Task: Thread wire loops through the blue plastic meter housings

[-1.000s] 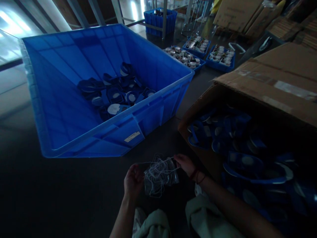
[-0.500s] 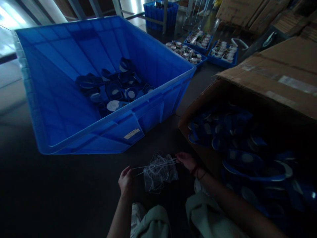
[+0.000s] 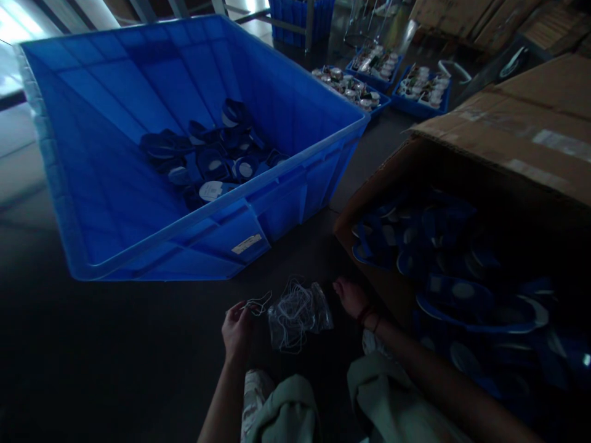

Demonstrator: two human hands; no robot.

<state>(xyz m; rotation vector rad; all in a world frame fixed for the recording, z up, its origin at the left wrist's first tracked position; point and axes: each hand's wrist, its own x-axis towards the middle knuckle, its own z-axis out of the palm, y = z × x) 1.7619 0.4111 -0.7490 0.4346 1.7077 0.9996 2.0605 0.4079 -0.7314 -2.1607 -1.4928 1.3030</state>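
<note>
In my left hand (image 3: 237, 326), a thin white string (image 3: 259, 303) is pinched between thumb and fingers, its loose end curling to the right. A clear plastic bag (image 3: 322, 307) lies on the dark floor between my hands. On top of it sits a tangled bundle of white strings (image 3: 295, 314). My right hand (image 3: 351, 298), with dark red bands at its wrist, hovers just right of the bag. Its fingers are curled together, and nothing shows in them.
A large blue bin (image 3: 295, 166) holding dark blue strap-like pieces (image 3: 215, 166) stands ahead on the left. At right, an open cardboard box (image 3: 508, 135) contains similar blue pieces (image 3: 462, 292). Farther back are shallow blue trays (image 3: 422, 111) of white round parts, another blue bin (image 3: 295, 24) and stacked cardboard (image 3: 462, 21).
The strings stretched between my hands have come free of my right hand. One string now hangs slack and curled from my left hand. The bag stays in place.
</note>
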